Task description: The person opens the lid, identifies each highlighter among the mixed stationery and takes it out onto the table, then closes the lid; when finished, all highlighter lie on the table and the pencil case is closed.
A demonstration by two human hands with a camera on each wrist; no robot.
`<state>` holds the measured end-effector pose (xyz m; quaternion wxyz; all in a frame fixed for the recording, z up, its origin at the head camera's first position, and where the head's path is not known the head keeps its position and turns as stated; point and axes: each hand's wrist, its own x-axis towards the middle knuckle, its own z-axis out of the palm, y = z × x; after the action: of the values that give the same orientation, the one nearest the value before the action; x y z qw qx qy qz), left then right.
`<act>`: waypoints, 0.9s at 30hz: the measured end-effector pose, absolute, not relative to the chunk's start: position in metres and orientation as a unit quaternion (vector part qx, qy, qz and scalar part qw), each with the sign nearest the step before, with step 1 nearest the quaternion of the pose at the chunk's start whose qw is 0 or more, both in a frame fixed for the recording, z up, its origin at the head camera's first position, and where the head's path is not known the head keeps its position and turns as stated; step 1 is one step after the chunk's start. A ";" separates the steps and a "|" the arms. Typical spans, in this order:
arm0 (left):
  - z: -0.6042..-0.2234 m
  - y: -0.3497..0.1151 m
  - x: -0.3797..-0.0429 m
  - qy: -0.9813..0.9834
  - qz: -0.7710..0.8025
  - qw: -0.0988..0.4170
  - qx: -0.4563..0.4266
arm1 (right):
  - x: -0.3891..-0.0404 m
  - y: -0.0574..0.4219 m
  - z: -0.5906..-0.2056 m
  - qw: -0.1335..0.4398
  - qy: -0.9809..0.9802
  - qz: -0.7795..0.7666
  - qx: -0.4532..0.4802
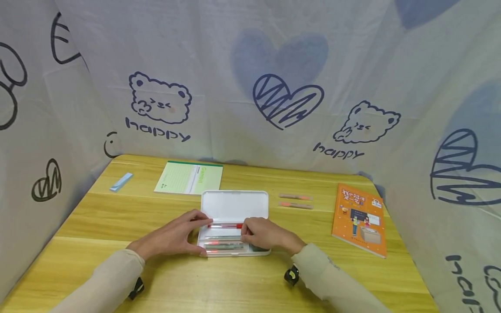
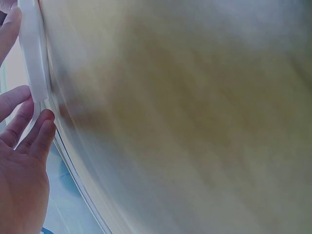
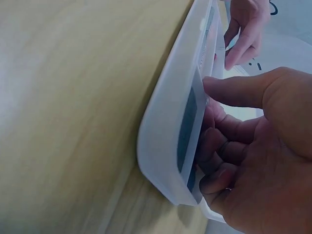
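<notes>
Cream cloth sleeves (image 1: 340,278) sit closest to us, at the bottom of the head view, reaching in over a yellowish wood-grain table (image 1: 211,287). Between our hands, around the middle of the table, there's a white rectangular plastic pencil case (image 1: 235,204) with its lid flipped back. Our left hand (image 1: 178,232) has thumb and fingers spread apart at the case's left end, thumb at the near corner, forefinger by the left tip of a slim clear pen with red parts (image 1: 225,226) lying lengthwise in the back section. Our right hand (image 1: 264,232) is curled in over that pen's other end; honestly we can't tell if it's pinching the pen or just pressing there, since the fingers hide it. More slim greenish pens (image 1: 223,246) lie in the front section. So our read: the step in hand is settling the red pen in the case. Next move, we reckon, calls for left hand steady, right fingers easing off without flicking the pen askew, and nothing sticking up under the lid. Two brown sticks with orange bits (image 1: 296,205) lie off to the right, just past the case, with an orange illustrated book (image 1: 358,221) further over, both well within our reach.
</notes>
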<state>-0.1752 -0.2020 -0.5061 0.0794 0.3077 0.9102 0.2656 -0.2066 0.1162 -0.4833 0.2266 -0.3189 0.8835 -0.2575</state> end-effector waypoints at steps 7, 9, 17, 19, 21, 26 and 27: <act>-0.506 -0.202 -0.175 0.911 0.267 0.079 0.305 | -0.204 0.117 -0.483 0.214 0.886 -0.247 -0.329; -0.506 -0.202 -0.175 0.911 0.266 0.078 0.307 | -0.203 0.117 -0.482 0.207 0.886 -0.242 -0.336; -0.508 -0.201 -0.176 0.910 0.263 0.069 0.313 | -0.203 0.117 -0.486 0.182 0.885 -0.256 -0.342; -0.508 -0.201 -0.176 0.910 0.263 0.069 0.313 | -0.204 0.118 -0.488 0.172 0.887 -0.259 -0.340; -0.508 -0.202 -0.176 0.911 0.261 0.069 0.313 | -0.203 0.121 -0.489 0.158 0.891 -0.261 -0.336; -0.508 -0.201 -0.176 0.911 0.257 0.066 0.314 | -0.203 0.138 -0.488 0.119 0.898 -0.279 -0.319; -0.508 -0.201 -0.176 0.911 0.257 0.065 0.315 | -0.203 0.143 -0.486 0.112 0.900 -0.282 -0.312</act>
<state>-0.1756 -0.2013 -0.5079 0.0655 0.3147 0.9114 0.2570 -0.2031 0.1430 -0.4859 0.1116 -0.3125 0.9002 -0.2819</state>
